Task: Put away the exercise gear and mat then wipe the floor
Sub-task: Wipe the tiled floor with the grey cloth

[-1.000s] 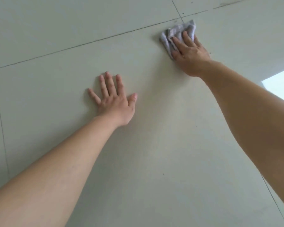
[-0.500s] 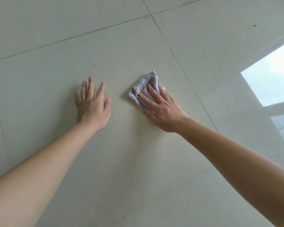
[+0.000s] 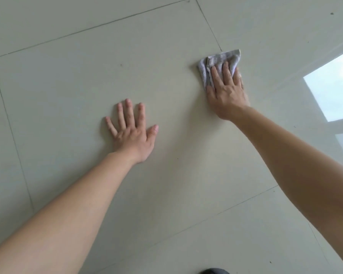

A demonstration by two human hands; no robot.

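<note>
Careful: your right hand (image 3: 227, 89) is flat on the cloth (image 3: 219, 63), left hand (image 3: 134, 133) splayed, empty, on the floor (image 3: 67, 86). Glossy tile, so your weight-bearing palm could slip w/ a long reach.

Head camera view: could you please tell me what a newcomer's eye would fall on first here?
First, the right hand in the upper right, pressed flat on a crumpled grey cloth against the pale tiled floor. Next, the left hand near the centre, spread bare on the same tile. A bright window reflection shines on the floor at the right edge.
</note>
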